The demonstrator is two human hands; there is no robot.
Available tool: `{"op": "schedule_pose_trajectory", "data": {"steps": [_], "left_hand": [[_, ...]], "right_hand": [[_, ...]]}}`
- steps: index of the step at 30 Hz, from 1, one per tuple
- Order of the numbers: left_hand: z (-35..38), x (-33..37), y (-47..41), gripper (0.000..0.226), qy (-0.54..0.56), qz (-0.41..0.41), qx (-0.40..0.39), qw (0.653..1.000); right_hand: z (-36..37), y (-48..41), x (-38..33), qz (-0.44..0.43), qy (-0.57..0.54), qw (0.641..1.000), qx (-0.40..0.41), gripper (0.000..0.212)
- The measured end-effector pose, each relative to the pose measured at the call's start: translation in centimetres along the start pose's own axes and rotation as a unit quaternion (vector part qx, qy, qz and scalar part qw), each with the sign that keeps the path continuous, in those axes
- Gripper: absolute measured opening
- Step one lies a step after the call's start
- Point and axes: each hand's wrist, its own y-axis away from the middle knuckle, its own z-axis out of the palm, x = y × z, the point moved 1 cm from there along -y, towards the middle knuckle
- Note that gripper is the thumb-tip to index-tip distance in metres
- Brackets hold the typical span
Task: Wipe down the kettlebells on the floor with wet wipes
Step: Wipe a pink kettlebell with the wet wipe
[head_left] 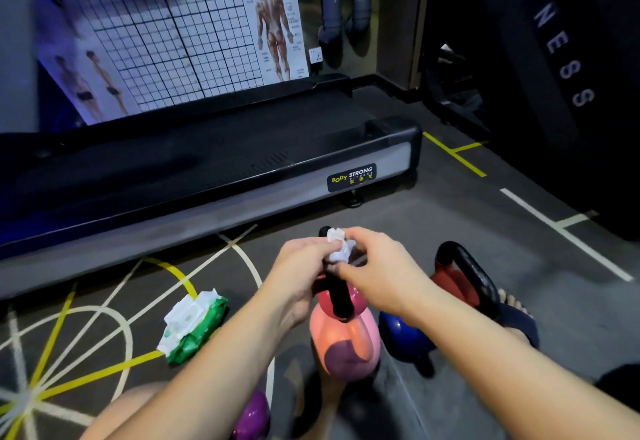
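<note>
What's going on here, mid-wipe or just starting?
A person's left hand and right hand both pinch a crumpled white wipe at the top of the pink kettlebell's black handle. A red kettlebell, blue kettlebell and purple kettlebell sit nearby. A green wipe pack lies left.

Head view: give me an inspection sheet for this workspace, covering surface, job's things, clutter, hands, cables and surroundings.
Surface: dark floor with white and yellow lines.
Job's things: pink kettlebell, red kettlebell, blue kettlebell and purple kettlebell close together; green wipes pack lying to their left.
Clutter: nothing seen.
Hands: left hand and right hand both pinch a crumpled wet wipe at the top of the pink kettlebell's black handle.
Cables: nothing seen.
Surroundings: treadmill behind; anatomy poster on the wall; sandalled foot by the red kettlebell.
</note>
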Motion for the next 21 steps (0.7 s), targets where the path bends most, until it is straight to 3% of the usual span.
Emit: {"op": "schedule_pose_trajectory", "data": {"steps": [2, 4, 11, 17, 21], "left_hand": [[0.3, 0.0, 0.0, 0.020, 0.001, -0.005, -0.015, 1.000], [0.7, 0.3, 0.2, 0.020, 0.012, -0.003, -0.030, 0.999], [0.6, -0.6, -1.1, 0.027, -0.008, 0.002, 0.016, 1.000], [-0.1, -0.7, -0.9, 0.024, -0.061, 0.009, 0.005, 0.998], [-0.6, -1.0, -1.2, 0.020, -0.125, 0.028, -0.022, 0.992]], "right_hand": [[-0.6, -0.6, 0.3, -0.004, 0.013, 0.999, 0.037, 0.014], [-1.1, -1.4, 1.0, -0.003, 0.006, 0.999, 0.048, 0.009], [-3.4, -2.7, 3.1, 0.049, -0.013, 0.992, 0.117, 0.016], [-3.3, -3.2, 4.3, 0.068, 0.090, 0.990, 0.085, 0.022], [-4.0, -3.9, 5.5, 0.115, 0.051, 0.989, 0.081, 0.028]]}}
